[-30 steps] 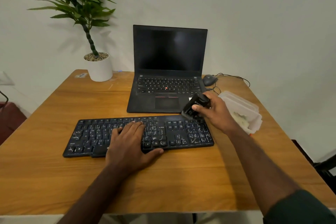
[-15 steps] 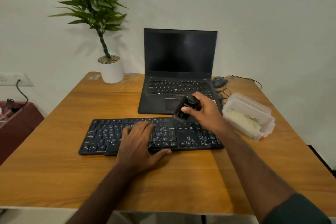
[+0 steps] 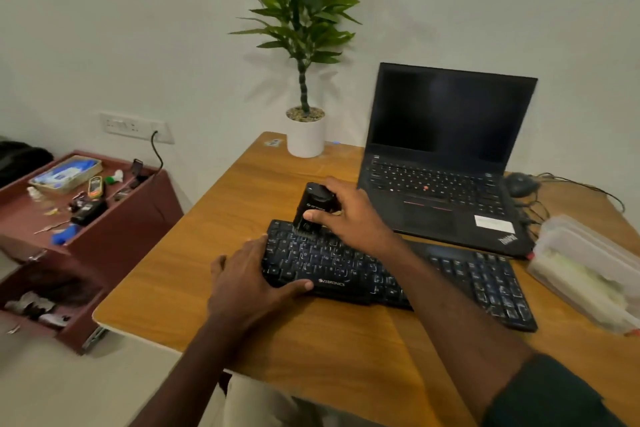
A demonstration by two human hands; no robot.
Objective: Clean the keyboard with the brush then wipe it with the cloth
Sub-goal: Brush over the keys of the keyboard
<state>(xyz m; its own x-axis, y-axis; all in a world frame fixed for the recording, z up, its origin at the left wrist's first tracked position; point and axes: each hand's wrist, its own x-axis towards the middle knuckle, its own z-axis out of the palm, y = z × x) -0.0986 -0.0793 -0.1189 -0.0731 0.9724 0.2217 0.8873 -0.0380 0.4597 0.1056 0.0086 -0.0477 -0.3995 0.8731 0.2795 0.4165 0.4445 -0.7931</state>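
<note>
While the right hand point(image 3: 349, 215) pinches the brush point(image 3: 313, 208) at the keyboard point(image 3: 381, 274)'s far-left corner, the flat, spread left hand point(image 3: 249, 274) could slip, letting the keyboard skid.

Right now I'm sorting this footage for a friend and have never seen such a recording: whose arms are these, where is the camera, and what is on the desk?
There is no machine here. The camera sits on a person's head and looks forward and down, so the two arms reaching in from below are that person's own.

On the wooden desk lies a black keyboard. The left hand rests on its left end, thumb along the front edge. The right hand grips a small black brush, bristles down on the keys at the far left.

Behind stand an open laptop, screen dark, a potted plant and a mouse. At the right sits a lidded plastic container; its contents are unclear.
</note>
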